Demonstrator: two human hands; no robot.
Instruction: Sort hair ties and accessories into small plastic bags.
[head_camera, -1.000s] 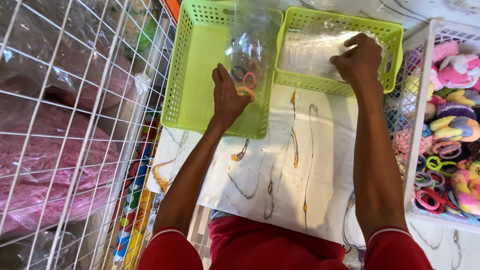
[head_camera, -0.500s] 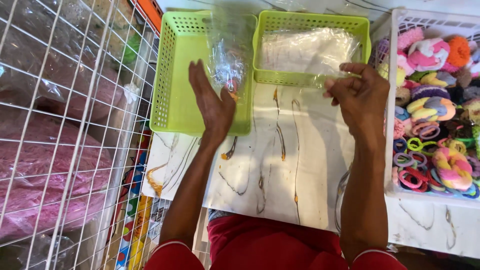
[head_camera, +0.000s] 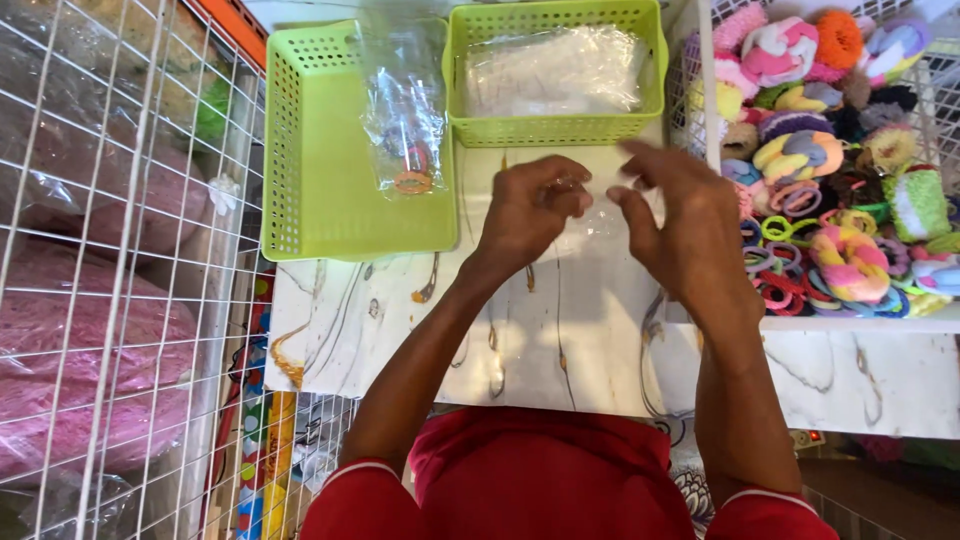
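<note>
Two hands meet over a marbled white table (head_camera: 560, 340). The left hand (head_camera: 530, 205) and the right hand (head_camera: 680, 225) each pinch, fingers curled and not fully closed, the edge of a clear plastic bag (head_camera: 598, 225) held between them just above the tabletop. The bag is nearly see-through, so its outline and contents are hard to make out, and the right hand covers part of it.

Behind the left hand lies a shallow green tray (head_camera: 330, 170); a second clear packet (head_camera: 405, 110) with small coloured rings inside rests across its right wall. Beside it, behind both hands, stands a green basket (head_camera: 555, 128) filled with crumpled clear bags, their number impossible to tell. At the right, a white wire bin (head_camera: 705, 90), cut off by the frame edge, holds a heap of bright hair ties (head_camera: 830, 200). At the left, a white wire rack (head_camera: 120, 280) stands in front of pink bundles (head_camera: 70, 350) wrapped in plastic.
</note>
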